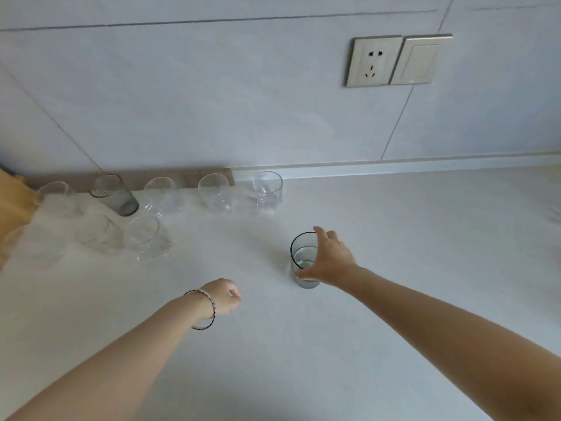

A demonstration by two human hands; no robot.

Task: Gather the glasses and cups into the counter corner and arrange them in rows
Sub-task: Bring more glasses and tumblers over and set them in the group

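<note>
Soft even daylight, faint shadows, wide-angle edge distortion

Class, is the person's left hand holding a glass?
No: the left hand is curled and empty, while the right hand grips the nearer grey glass.

On the counter, a back row of glasses stands against the wall at far left, a front row just before it. The lone glass stands well apart, nearer and rightward.
</note>
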